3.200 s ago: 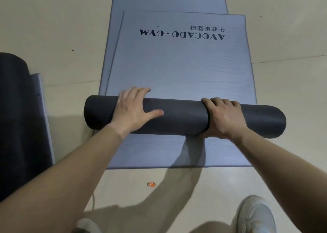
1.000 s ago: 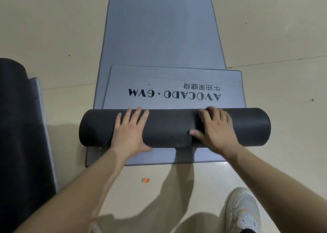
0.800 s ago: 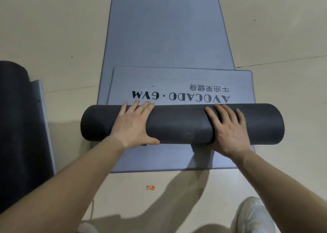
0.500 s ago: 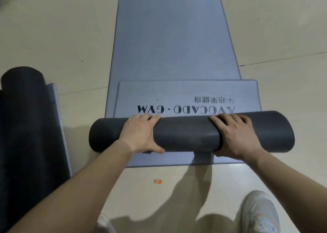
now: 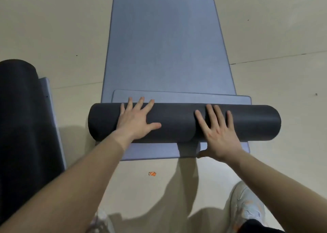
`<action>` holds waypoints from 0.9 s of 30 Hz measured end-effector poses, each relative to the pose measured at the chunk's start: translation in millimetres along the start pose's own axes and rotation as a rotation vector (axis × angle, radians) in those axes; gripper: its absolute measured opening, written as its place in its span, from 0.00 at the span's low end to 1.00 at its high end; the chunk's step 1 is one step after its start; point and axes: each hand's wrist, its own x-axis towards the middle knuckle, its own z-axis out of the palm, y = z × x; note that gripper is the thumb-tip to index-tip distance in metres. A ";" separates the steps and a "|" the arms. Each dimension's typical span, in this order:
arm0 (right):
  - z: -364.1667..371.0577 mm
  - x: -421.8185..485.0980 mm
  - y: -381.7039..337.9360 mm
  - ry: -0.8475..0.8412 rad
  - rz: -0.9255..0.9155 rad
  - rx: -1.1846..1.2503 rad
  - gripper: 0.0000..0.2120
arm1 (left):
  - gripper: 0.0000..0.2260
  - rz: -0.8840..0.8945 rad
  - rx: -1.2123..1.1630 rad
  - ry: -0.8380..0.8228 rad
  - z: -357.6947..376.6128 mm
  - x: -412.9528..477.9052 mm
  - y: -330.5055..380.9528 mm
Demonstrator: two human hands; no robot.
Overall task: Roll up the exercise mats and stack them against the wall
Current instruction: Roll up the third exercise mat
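Observation:
A dark grey rolled exercise mat (image 5: 177,123) lies crosswise on the floor in front of me. Only a narrow blue-grey strip of its loose end (image 5: 185,97) shows flat beyond the roll. My left hand (image 5: 137,122) presses flat on the roll's left part, fingers spread. Spread over the right part is my right hand (image 5: 217,133), its thumb down at the roll's near side. Under the roll a second blue-grey mat (image 5: 162,38) lies unrolled and stretches away from me.
Another dark rolled mat (image 5: 17,117) lies at the left, with a blue-grey edge (image 5: 51,108) beside it. A small orange scrap (image 5: 152,173) sits on the beige floor near my white shoe (image 5: 247,206).
The roll has moved away from me over the printed logo, which is now hidden. The flat strip beyond it has shrunk, and both hands have flattened with fingers spread.

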 end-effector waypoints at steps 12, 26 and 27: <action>-52.4 137.0 48.5 -0.154 -0.105 0.028 0.64 | 0.58 -0.002 0.138 0.234 13.2 58.6 13.0; -57.3 97.9 -143.4 -0.224 0.124 0.368 0.52 | 0.36 -0.382 -0.374 0.310 13.4 -34.8 -86.6; -58.7 100.4 -167.0 -0.203 0.138 0.392 0.52 | 0.36 -0.457 -0.647 0.273 16.5 -38.9 -93.0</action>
